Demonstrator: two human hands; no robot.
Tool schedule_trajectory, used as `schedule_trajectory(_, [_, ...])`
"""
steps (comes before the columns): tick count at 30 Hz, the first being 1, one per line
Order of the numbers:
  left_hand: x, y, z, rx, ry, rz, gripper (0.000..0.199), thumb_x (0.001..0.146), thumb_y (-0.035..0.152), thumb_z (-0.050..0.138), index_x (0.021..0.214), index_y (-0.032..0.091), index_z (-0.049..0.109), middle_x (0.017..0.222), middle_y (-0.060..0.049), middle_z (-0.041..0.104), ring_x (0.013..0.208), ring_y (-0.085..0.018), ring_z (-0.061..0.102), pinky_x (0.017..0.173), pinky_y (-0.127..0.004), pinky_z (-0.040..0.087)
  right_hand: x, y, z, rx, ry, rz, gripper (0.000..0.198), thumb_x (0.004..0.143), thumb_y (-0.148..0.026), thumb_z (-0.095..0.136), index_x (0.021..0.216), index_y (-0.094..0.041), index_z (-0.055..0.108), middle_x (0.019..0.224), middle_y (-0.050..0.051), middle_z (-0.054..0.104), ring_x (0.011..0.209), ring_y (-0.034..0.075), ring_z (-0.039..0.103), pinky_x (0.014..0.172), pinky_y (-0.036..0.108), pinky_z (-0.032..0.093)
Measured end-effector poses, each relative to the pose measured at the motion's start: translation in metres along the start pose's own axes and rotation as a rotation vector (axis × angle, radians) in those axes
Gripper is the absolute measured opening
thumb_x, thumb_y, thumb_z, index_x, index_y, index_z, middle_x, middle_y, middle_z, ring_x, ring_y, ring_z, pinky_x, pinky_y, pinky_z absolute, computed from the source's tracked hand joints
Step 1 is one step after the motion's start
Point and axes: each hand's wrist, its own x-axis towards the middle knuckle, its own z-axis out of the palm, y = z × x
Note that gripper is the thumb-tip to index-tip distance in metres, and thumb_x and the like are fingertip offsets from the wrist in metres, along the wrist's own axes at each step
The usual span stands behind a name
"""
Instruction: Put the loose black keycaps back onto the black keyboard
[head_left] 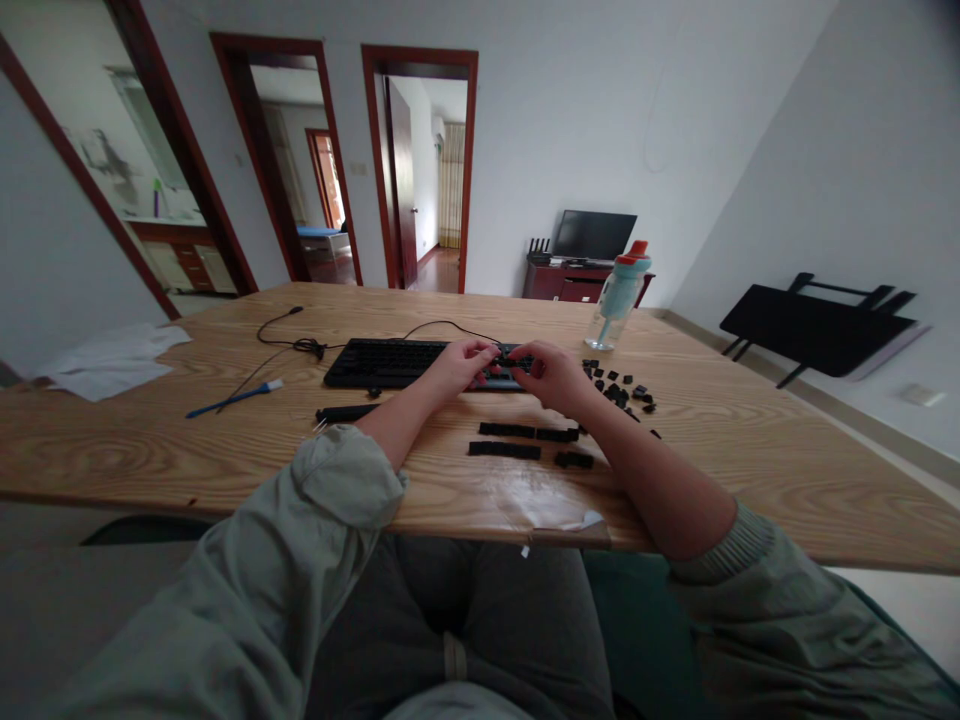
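Note:
A black keyboard [382,362] lies across the table, its right part behind my hands. My left hand [463,366] is closed over the keyboard's right half, fingertips bent together. Close beside it, my right hand [553,376] is closed too, fingers pointing down at the keys. Whatever sits between the fingertips is too small to make out. Loose black keycaps [619,393] are scattered right of my right hand. Nearer to me, more keycaps stand in short rows [506,450]. A black-handled tool with thin metal prongs [346,413] rests by my left forearm.
A blue brush [234,399] and white cloth or paper [112,362] lie at the left. The keyboard cable [304,346] is bundled behind. A clear bottle with a red and teal top [618,300] stands at the back right. Clear film [551,500] covers the table's front edge.

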Motion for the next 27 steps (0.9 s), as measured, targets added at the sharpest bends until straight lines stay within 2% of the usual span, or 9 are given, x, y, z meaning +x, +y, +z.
schedule_trajectory(4, [0.007, -0.004, -0.008, -0.009, 0.163, 0.059, 0.031, 0.087, 0.046, 0.063, 0.094, 0.016, 0.065, 0.081, -0.002, 0.067, 0.052, -0.006, 0.049, 0.050, -0.019, 0.040, 0.008, 0.010, 0.007, -0.064, -0.045, 0.062, 0.027, 0.084, -0.031, 0.065, 0.106, -0.019, 0.076, 0.081, 0.004, 0.071, 0.065, 0.015, 0.058, 0.064, 0.027, 0.043])
schedule_trajectory(7, [0.008, -0.005, -0.010, 0.018, 0.200, 0.060, 0.030, 0.087, 0.045, 0.063, 0.091, 0.016, 0.066, 0.078, 0.000, 0.065, 0.053, -0.007, 0.048, 0.051, -0.020, 0.041, 0.022, 0.016, 0.016, -0.133, -0.126, 0.034, 0.027, 0.086, -0.030, 0.063, 0.106, -0.021, 0.078, 0.085, 0.005, 0.073, 0.071, 0.017, 0.061, 0.066, 0.027, 0.044])
schedule_trajectory(11, [0.005, -0.005, -0.008, 0.065, 0.197, 0.042, 0.031, 0.086, 0.045, 0.064, 0.092, 0.015, 0.067, 0.077, 0.000, 0.065, 0.054, -0.007, 0.048, 0.051, -0.020, 0.041, 0.037, 0.023, 0.028, -0.217, -0.213, 0.024, 0.025, 0.086, -0.027, 0.062, 0.104, -0.023, 0.079, 0.090, 0.006, 0.076, 0.077, 0.020, 0.066, 0.070, 0.029, 0.047])
schedule_trajectory(16, [0.006, -0.007, -0.008, 0.058, 0.162, 0.068, 0.033, 0.086, 0.046, 0.064, 0.091, 0.014, 0.068, 0.076, -0.001, 0.065, 0.052, -0.007, 0.047, 0.051, -0.021, 0.041, 0.040, 0.036, 0.036, -0.235, -0.279, 0.033, 0.023, 0.087, -0.026, 0.063, 0.103, -0.025, 0.080, 0.098, 0.006, 0.078, 0.085, 0.022, 0.070, 0.077, 0.031, 0.050])
schedule_trajectory(27, [0.009, -0.011, -0.010, 0.074, 0.122, 0.111, 0.039, 0.083, 0.053, 0.065, 0.088, 0.014, 0.067, 0.076, -0.002, 0.066, 0.056, -0.009, 0.050, 0.054, -0.022, 0.043, 0.039, 0.039, 0.040, -0.282, -0.306, 0.029, 0.023, 0.087, -0.026, 0.063, 0.103, -0.024, 0.080, 0.097, 0.006, 0.078, 0.085, 0.022, 0.070, 0.078, 0.031, 0.051])
